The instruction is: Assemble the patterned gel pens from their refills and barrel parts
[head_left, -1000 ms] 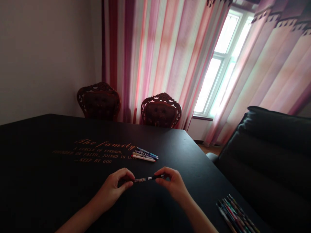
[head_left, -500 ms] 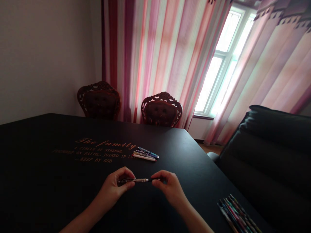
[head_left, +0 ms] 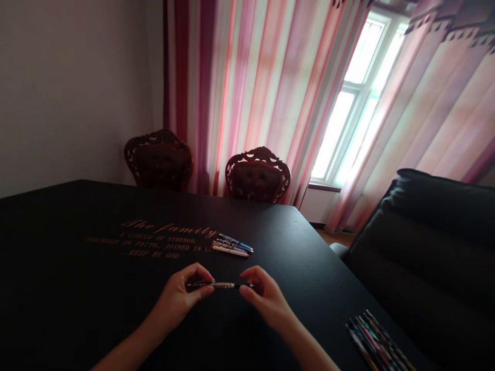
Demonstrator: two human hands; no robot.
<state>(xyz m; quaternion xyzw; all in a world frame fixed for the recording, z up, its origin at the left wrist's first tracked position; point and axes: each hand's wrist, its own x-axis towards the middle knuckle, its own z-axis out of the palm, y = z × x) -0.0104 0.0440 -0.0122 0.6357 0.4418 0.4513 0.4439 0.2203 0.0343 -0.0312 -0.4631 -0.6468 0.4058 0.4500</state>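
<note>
A slim pen with a patterned barrel, a pale band and a black section towards its right end lies nearly level between the two hands, over the near part of the desk. The left hand has the barrel pinched between thumb and fingertips, its far end passing back under the curled fingers. The right hand is loosely curled about the black section, the thumb at the pen and the index finger arched over it; whether that finger presses on it I cannot tell. To handle the pen well here, let the left pinch carry it, firm but without squeezing, and use the right fingertips lightly, in line with the barrel, so that nothing bends or tips; a sideways push at the black end would probably swing the pen within the left grip. Slow, small finger movements should suit something so thin. Just beyond the hands, a small group of pens lies side by side, a white one nearest, next to gold lettering on the desk. Well apart, near the right edge, is a larger row of pens, with a dark armchair beyond.
</note>
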